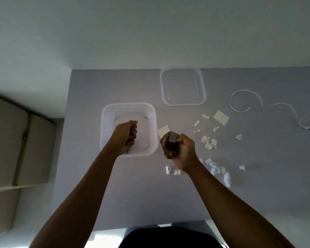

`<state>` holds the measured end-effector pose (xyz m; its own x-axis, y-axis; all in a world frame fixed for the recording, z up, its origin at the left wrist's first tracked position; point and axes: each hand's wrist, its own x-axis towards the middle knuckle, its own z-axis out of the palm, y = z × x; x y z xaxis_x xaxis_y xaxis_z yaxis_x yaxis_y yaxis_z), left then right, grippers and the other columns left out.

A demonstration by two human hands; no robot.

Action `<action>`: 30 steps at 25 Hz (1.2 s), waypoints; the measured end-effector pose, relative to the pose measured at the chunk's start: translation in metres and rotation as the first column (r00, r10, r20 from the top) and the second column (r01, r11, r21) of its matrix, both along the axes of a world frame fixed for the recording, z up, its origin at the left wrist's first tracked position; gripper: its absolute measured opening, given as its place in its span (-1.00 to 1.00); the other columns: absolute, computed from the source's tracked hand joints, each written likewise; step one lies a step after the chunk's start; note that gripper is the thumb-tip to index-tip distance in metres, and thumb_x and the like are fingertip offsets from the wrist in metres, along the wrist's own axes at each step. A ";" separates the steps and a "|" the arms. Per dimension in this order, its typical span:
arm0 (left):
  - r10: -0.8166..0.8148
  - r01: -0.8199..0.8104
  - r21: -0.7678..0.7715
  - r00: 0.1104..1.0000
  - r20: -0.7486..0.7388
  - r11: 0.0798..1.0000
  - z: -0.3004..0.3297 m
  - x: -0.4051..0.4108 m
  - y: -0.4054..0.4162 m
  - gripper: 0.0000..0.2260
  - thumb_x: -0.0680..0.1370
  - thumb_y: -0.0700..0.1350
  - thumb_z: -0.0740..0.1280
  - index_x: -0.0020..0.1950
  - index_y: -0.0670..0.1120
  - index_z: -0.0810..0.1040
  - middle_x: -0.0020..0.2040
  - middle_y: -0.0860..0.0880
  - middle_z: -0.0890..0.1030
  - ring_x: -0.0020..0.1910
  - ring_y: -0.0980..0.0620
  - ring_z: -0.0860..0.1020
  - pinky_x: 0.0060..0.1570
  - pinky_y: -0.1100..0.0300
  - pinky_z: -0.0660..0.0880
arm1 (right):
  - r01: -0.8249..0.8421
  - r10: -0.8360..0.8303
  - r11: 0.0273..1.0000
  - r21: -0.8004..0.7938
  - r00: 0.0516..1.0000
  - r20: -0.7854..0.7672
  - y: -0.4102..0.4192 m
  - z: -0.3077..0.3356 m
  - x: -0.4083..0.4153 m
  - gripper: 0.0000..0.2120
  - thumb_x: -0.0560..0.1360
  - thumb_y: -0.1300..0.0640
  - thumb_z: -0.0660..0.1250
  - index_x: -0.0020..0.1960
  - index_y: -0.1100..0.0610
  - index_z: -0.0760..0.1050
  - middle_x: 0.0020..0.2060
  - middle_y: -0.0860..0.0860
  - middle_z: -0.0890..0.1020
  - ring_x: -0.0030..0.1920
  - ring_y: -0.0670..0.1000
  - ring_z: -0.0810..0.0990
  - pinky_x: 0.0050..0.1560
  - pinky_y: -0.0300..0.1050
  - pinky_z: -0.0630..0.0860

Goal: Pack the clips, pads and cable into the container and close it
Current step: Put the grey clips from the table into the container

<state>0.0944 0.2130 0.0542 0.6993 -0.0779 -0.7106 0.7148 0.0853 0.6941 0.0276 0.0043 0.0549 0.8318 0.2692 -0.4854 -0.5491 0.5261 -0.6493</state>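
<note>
Left hand (126,135) inside clear square plastic container (104,122), curled on something dark, hard to identify. Right hand (177,149) beside it, gripping grey pads (172,137). Beyond: clear lid (203,85), white cable (258,99), small white clips (208,141), partly hidden by forearm.

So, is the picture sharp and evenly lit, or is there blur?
Head view: soft overall, dim, bluish light; the clips smear into white blobs; the clear lid shows only by its rim highlights; the grey stack in the right hand is blurred; table edges bend from the wide lens.
</note>
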 end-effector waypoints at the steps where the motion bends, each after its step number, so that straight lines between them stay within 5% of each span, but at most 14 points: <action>1: 0.008 -0.009 0.036 1.000 0.003 0.999 -0.002 0.001 0.012 -0.74 0.56 -0.07 0.26 -0.32 -0.05 0.41 -0.40 -0.02 0.36 -0.50 0.07 0.25 -0.53 0.23 0.17 | -0.027 0.027 1.000 0.011 1.000 0.015 0.011 0.003 0.010 -0.68 0.36 0.15 0.01 -0.15 0.31 0.47 -0.30 0.16 0.51 -0.49 0.03 0.28 -0.39 -0.10 0.02; 4: -0.203 0.136 0.412 0.972 0.122 0.901 -0.016 0.002 0.036 -0.69 0.61 -0.04 0.25 -0.30 -0.14 0.49 -0.41 -0.04 0.47 -0.46 0.04 0.39 -0.43 0.23 0.34 | -0.048 0.048 0.999 -0.022 0.999 -0.025 0.050 0.003 0.034 -0.68 0.42 0.07 0.04 -0.15 0.24 0.49 -0.28 0.15 0.51 -0.45 0.03 0.31 -0.36 -0.09 0.01; 7: -0.573 0.299 0.756 0.811 0.121 0.582 -0.031 0.000 0.046 -0.67 0.63 -0.02 0.21 -0.22 -0.21 0.49 -0.32 -0.07 0.49 -0.34 0.01 0.44 -0.30 0.15 0.36 | -0.018 -0.044 0.954 -0.299 0.979 -0.200 0.089 -0.014 0.049 -0.58 0.57 -0.10 0.14 -0.28 0.14 0.52 -0.36 0.10 0.53 -0.47 0.00 0.35 -0.42 -0.13 0.17; 10: -0.771 0.356 0.859 0.634 0.067 0.368 -0.047 0.000 0.055 -0.73 0.64 -0.06 0.18 -0.18 -0.18 0.47 -0.19 -0.13 0.50 -0.20 -0.06 0.46 -0.18 0.12 0.36 | -0.089 -0.098 0.845 -0.527 0.944 -0.316 0.120 -0.033 0.059 -0.61 0.58 -0.10 0.21 -0.26 0.15 0.55 -0.38 0.10 0.54 -0.43 0.00 0.44 -0.38 -0.12 0.38; 14: -0.907 0.351 0.923 0.421 -0.009 0.154 -0.061 -0.004 0.072 -0.84 0.59 -0.20 0.23 -0.18 -0.18 0.49 -0.13 -0.19 0.56 -0.11 -0.17 0.54 -0.19 0.06 0.41 | -0.133 -0.145 0.796 -0.591 0.905 -0.400 0.143 -0.056 0.071 -0.71 0.53 0.01 0.21 -0.22 0.15 0.57 -0.27 0.11 0.60 -0.28 0.07 0.51 -0.26 -0.09 0.44; 16: -0.887 0.320 0.927 0.460 0.029 0.197 -0.056 -0.008 0.076 -0.87 0.56 -0.22 0.25 -0.19 -0.18 0.49 -0.15 -0.18 0.57 -0.14 -0.16 0.55 -0.21 0.04 0.45 | -0.150 -0.139 0.781 -0.607 0.905 -0.402 0.151 -0.060 0.075 -0.76 0.50 0.06 0.21 -0.23 0.13 0.57 -0.26 0.11 0.59 -0.27 0.07 0.50 -0.23 -0.08 0.44; 19: -0.770 0.209 0.886 0.599 0.219 0.415 -0.044 -0.012 0.079 -0.84 0.57 -0.19 0.24 -0.17 -0.19 0.52 -0.21 -0.14 0.59 -0.26 -0.13 0.57 -0.24 0.01 0.52 | -0.218 -0.038 0.718 -0.661 0.936 -0.351 0.162 -0.064 0.077 -0.80 0.49 0.10 0.23 -0.23 0.11 0.57 -0.20 0.09 0.62 -0.18 0.08 0.53 -0.04 0.01 0.52; 21: -0.610 -0.040 0.811 0.637 0.471 0.584 -0.041 -0.018 0.083 -0.88 0.57 -0.19 0.27 -0.09 -0.19 0.56 -0.16 -0.12 0.61 -0.22 -0.06 0.57 -0.20 0.07 0.54 | -0.211 0.012 0.716 -0.666 0.957 -0.291 0.167 -0.064 0.075 -0.81 0.50 0.13 0.24 -0.17 0.14 0.61 -0.14 0.05 0.65 -0.10 0.06 0.56 0.01 -0.01 0.50; 23: -0.427 -0.289 0.728 0.655 0.624 0.621 -0.046 -0.021 0.090 -0.86 0.58 -0.21 0.27 0.10 -0.20 0.55 0.02 -0.13 0.57 -0.02 -0.04 0.54 -0.03 0.16 0.51 | -0.213 0.066 0.698 -0.684 0.970 -0.235 0.171 -0.063 0.071 -0.79 0.53 0.13 0.23 -0.05 0.14 0.65 -0.05 0.02 0.67 -0.01 0.03 0.58 0.02 -0.09 0.50; 27: -0.068 -0.307 0.626 0.863 0.501 0.717 -0.066 -0.022 0.096 -0.64 0.65 -0.03 0.14 0.43 -0.10 0.32 0.31 -0.12 0.40 0.26 -0.06 0.44 0.23 0.10 0.43 | -0.286 0.271 0.586 -0.758 0.951 -0.149 0.176 -0.059 0.065 -0.71 0.58 0.18 0.16 0.13 0.08 0.64 0.15 0.00 0.64 0.16 0.00 0.56 0.22 -0.13 0.47; 30: -0.003 -0.219 0.569 0.932 0.363 0.793 -0.077 -0.024 0.093 -0.60 0.68 0.02 0.03 0.49 -0.09 0.28 0.40 -0.15 0.37 0.34 -0.08 0.41 0.25 0.17 0.35 | -0.333 0.477 0.506 -0.795 0.877 -0.063 0.170 -0.054 0.057 -0.64 0.59 0.32 0.15 0.26 0.08 0.58 0.21 0.03 0.62 0.20 0.00 0.55 0.24 -0.23 0.44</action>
